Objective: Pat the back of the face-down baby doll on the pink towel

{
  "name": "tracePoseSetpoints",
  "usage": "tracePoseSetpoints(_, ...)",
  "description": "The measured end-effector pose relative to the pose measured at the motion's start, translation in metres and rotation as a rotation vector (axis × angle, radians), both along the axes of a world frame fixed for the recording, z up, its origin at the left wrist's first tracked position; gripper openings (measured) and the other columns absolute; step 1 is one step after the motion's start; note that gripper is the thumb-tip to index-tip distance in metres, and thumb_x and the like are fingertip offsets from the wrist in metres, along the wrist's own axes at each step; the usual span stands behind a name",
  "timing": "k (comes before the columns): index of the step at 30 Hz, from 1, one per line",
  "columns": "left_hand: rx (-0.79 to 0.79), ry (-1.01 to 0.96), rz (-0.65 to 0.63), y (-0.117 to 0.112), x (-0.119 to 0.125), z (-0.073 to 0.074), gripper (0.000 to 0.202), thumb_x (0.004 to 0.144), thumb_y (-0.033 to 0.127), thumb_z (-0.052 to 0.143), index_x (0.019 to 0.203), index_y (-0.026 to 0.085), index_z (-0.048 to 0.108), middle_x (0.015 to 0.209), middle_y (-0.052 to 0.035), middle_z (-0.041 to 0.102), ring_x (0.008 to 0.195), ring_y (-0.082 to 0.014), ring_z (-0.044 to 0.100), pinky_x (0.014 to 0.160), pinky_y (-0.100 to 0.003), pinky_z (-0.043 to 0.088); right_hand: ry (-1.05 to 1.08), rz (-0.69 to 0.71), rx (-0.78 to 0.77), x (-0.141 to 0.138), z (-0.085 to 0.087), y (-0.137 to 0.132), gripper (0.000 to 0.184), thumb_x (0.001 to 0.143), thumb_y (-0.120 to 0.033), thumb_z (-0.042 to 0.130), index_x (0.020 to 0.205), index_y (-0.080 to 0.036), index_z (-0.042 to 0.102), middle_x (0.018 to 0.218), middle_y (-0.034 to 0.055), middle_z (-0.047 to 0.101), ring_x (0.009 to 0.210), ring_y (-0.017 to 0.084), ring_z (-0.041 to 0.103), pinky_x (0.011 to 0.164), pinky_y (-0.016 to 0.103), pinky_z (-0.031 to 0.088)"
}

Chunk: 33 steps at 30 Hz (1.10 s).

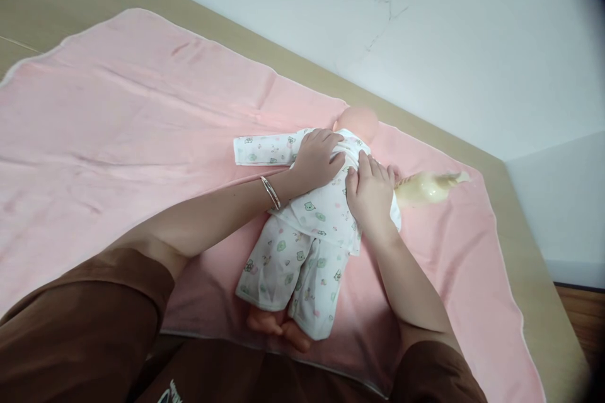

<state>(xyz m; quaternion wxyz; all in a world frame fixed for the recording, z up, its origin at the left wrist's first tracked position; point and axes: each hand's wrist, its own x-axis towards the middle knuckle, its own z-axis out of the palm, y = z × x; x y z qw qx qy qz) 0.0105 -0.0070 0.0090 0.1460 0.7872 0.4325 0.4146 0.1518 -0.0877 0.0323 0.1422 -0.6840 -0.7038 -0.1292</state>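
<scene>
A baby doll [362,123] lies on its back on a pink towel [132,119], dressed in a white printed top [321,208] and matching trousers [293,277]. My left hand [317,157] rests on the doll's chest near the collar, fingers curled onto the fabric. My right hand [373,192] presses on the top's other side, fingers together on the cloth. The doll's bare arm [430,186] sticks out to the right, blurred. One empty-looking sleeve [265,150] lies stretched out to the left. The doll's bare feet [278,327] point toward me.
The towel covers a tan table [543,277] that meets a white wall [425,25] at the back. A silver bangle [271,192] is on my left wrist. My brown sleeves fill the bottom of the view.
</scene>
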Motion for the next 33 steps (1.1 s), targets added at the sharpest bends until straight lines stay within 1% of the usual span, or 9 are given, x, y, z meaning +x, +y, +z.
tracePoseSetpoints(8,0.023,-0.009,0.004,0.001,0.001,-0.003,0.028,0.087,0.024,0.05,0.111,0.016,0.063,0.111,-0.009,0.067,0.109,-0.0252,0.057,0.102,-0.04,0.042,0.016,0.023,0.019,0.002,-0.002,0.001,0.052,0.102,-0.035,0.031,0.144,-0.01,0.049,0.138,0.0212,0.062,0.13,0.033,0.054,0.112,0.057,0.033)
tracePoseSetpoints(12,0.037,-0.005,0.007,0.001,0.0,-0.003,0.028,0.087,0.024,0.051,0.111,0.016,0.063,0.111,-0.0089,0.067,0.109,-0.025,0.057,0.102,-0.04,0.042,0.018,0.015,0.013,0.002,-0.001,0.001,0.052,0.102,-0.035,0.031,0.144,-0.009,0.049,0.138,0.0214,0.061,0.131,0.034,0.054,0.112,0.056,0.033)
tracePoseSetpoints(19,0.017,-0.003,-0.004,0.001,0.0,-0.002,0.026,0.088,0.023,0.05,0.11,0.017,0.062,0.112,-0.0086,0.067,0.11,-0.0244,0.058,0.103,-0.04,0.042,0.023,0.017,0.01,0.001,0.0,0.0,0.053,0.103,-0.035,0.03,0.145,-0.009,0.049,0.139,0.021,0.061,0.132,0.033,0.053,0.113,0.056,0.033)
tracePoseSetpoints(25,0.03,-0.018,0.004,0.002,0.001,-0.004,0.027,0.087,0.023,0.051,0.11,0.017,0.063,0.113,-0.0086,0.067,0.111,-0.0251,0.058,0.104,-0.041,0.042,0.038,0.008,-0.009,-0.001,0.001,0.0,0.052,0.102,-0.035,0.032,0.145,-0.011,0.049,0.141,0.0212,0.059,0.133,0.033,0.052,0.114,0.057,0.031)
tracePoseSetpoints(27,0.027,-0.032,0.005,0.003,0.001,-0.005,0.027,0.087,0.023,0.051,0.111,0.017,0.063,0.114,-0.0084,0.068,0.112,-0.0254,0.058,0.104,-0.041,0.042,0.073,0.003,-0.04,-0.002,0.003,0.0,0.052,0.103,-0.035,0.031,0.146,-0.011,0.047,0.145,0.0213,0.056,0.138,0.033,0.047,0.115,0.058,0.03)
tracePoseSetpoints(28,0.022,-0.042,0.004,0.003,0.001,-0.005,0.028,0.087,0.023,0.051,0.111,0.017,0.063,0.114,-0.0085,0.068,0.112,-0.0254,0.058,0.105,-0.041,0.043,0.095,0.002,-0.06,-0.002,0.004,0.0,0.053,0.103,-0.035,0.03,0.147,-0.011,0.045,0.149,0.0214,0.052,0.143,0.033,0.043,0.116,0.06,0.028)
tracePoseSetpoints(31,-0.015,-0.097,-0.011,0.004,0.0,-0.003,0.027,0.089,0.024,0.05,0.111,0.016,0.063,0.115,-0.0093,0.069,0.113,-0.0249,0.059,0.106,-0.041,0.043,0.141,0.008,-0.084,-0.004,0.009,-0.003,0.056,0.102,-0.037,0.031,0.153,-0.013,0.035,0.162,0.0223,0.032,0.154,0.036,0.023,0.116,0.07,0.019)
tracePoseSetpoints(33,-0.05,-0.137,-0.034,0.005,0.0,0.0,0.026,0.092,0.025,0.048,0.11,0.017,0.064,0.115,-0.0089,0.07,0.114,-0.0234,0.06,0.107,-0.04,0.043,0.16,0.033,-0.062,-0.004,0.015,-0.006,0.061,0.101,-0.039,0.035,0.156,-0.013,0.027,0.165,0.0235,0.022,0.156,0.036,0.015,0.116,0.074,0.014)
